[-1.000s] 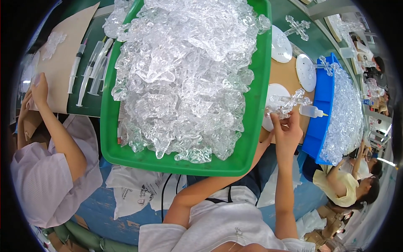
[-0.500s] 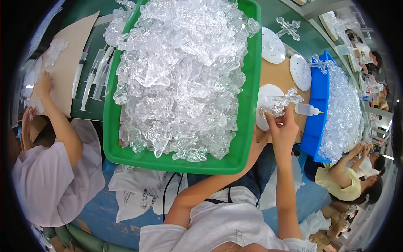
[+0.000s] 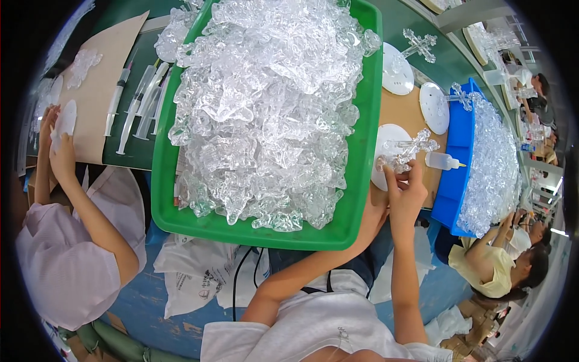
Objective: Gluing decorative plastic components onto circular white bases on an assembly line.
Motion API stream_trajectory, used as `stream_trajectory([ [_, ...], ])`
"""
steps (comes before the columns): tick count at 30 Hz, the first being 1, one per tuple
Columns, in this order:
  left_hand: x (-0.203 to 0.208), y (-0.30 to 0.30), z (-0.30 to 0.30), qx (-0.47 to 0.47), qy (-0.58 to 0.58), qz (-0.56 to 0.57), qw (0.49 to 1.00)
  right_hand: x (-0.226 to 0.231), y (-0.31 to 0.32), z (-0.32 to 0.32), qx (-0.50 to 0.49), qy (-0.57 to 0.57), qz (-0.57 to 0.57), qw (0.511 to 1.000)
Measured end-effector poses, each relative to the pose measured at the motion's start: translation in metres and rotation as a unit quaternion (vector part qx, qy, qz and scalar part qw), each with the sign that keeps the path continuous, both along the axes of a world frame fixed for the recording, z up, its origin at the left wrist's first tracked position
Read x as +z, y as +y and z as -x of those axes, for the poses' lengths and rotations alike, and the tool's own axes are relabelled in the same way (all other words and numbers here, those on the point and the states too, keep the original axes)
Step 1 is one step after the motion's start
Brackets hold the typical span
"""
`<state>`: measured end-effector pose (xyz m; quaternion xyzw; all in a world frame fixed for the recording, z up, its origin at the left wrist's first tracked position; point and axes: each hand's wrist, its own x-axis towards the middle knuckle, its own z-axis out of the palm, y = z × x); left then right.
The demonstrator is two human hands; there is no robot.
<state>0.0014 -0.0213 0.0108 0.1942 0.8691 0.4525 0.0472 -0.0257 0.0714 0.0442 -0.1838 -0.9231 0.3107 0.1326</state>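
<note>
My right hand [image 3: 408, 192] is closed, its thumb and fingers pinching a clear plastic ornament [image 3: 399, 161] at the foot of a clear decorative cross [image 3: 421, 142]. Both sit against a white round disc [image 3: 383, 140] with small holes. My left hand [image 3: 376, 200] reaches under the rim of the green tray [image 3: 283, 240] toward the same disc; its fingers are mostly hidden. Right beside the cross lies a small squeeze bottle [image 3: 441, 161] with a yellow tip. Two more white discs, an upper one [image 3: 397, 77] and a right one [image 3: 433, 111], each carry a clear cross.
Clear plastic pieces [image 3: 265, 114] heap up in the green tray. A blue bin [image 3: 451, 181] of small clear pieces stands at right. Several syringes [image 3: 129, 123] lie at left, near a co-worker's hands [image 3: 60, 145] with a white disc. Other people sit at far right.
My right hand keeps its pinch on the ornament with little movement. The co-worker at left has brought both hands together and now holds up a white disc. The view has shifted slightly.
</note>
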Motion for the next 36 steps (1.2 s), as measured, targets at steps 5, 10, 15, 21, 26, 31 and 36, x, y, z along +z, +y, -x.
stream_trajectory([
  [5,-0.003,-0.008,-0.001,0.017,-0.032,-0.172,0.984,0.003,0.002,0.0,-0.008,0.012,0.071,0.997],
  [10,-0.012,-0.006,-0.004,0.045,-0.143,-0.324,0.934,0.006,-0.01,0.007,0.034,-0.004,-0.069,0.997],
  [15,-0.019,-0.003,-0.008,0.046,-0.215,-0.426,0.878,0.01,-0.004,0.004,0.014,-0.024,0.077,0.997],
  [21,-0.016,0.0,-0.002,0.033,-0.159,-0.359,0.919,0.011,0.009,0.0,0.024,0.022,0.233,0.972],
  [26,-0.008,0.012,0.005,0.037,-0.273,-0.612,0.742,-0.004,0.023,-0.011,0.021,0.056,0.425,0.903],
  [31,0.0,0.021,0.018,0.116,-0.321,-0.632,0.695,-0.013,0.039,-0.016,0.045,0.096,0.613,0.783],
  [36,-0.006,0.027,0.025,0.094,-0.336,-0.57,0.744,-0.012,0.043,-0.026,0.022,0.112,0.612,0.782],
])
